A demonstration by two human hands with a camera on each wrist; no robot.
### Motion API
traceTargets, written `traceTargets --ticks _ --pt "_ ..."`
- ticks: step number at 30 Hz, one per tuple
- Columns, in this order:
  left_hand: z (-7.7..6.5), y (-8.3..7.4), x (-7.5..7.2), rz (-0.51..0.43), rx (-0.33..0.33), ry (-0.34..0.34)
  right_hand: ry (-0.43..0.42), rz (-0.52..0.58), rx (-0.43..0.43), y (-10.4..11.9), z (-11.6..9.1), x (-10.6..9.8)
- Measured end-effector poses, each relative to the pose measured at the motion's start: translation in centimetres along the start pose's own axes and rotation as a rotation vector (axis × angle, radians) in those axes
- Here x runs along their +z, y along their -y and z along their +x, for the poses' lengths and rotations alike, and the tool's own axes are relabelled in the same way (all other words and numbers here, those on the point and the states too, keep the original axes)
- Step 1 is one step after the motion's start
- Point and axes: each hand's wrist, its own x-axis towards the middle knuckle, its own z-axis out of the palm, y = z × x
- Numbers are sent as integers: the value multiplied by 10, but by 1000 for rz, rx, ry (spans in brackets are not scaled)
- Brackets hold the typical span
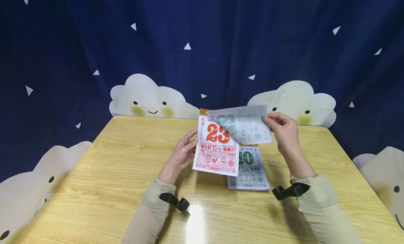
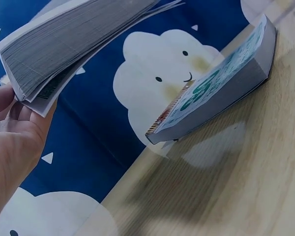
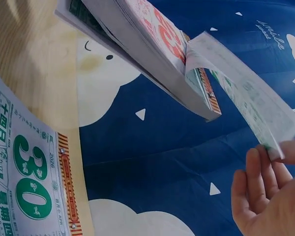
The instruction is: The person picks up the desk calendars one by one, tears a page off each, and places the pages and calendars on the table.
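The left hand [image 1: 183,152] grips a thick tear-off calendar [image 1: 215,156] by its left edge, with the thumb in front and the fingers behind. The right hand [image 1: 285,130] pinches the far corner of a thin calendar page [image 1: 252,126] between thumb and fingers.

The held calendar is in the air above the table, tilted, and it shows a big red 23. It is a rectangular paper block, whose many sheets make a finely lined side and spread a little apart. The page is lifted to the right and curves near the striped top strip; it is so thin that green print shows through it reversed.

Below, a second calendar [image 1: 249,173] lies on the table, with a green 30 and smooth, compact sides. In the head view, its top part is partly covered.

The table [image 1: 110,184] has pale yellow wood grain and a glossy reflection. Behind it hangs a dark blue curtain [image 1: 157,26] with small white triangles and rounded white clouds [image 1: 148,96].
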Motion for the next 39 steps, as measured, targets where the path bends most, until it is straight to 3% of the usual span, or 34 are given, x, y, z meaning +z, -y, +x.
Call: traceTargets --ticks 21,26,34,39 --pt "-3 -5 -7 -4 22 -34 -37 155 13 8 16 -27" --pt "-4 -6 -8 -11 24 -38 -79 207 20 9 19 -36" --pt "-8 -8 -11 10 16 -29 -88 211 23 10 21 -49" --pt "-13 -11 -19 15 8 -40 -157 195 5 10 23 -55"
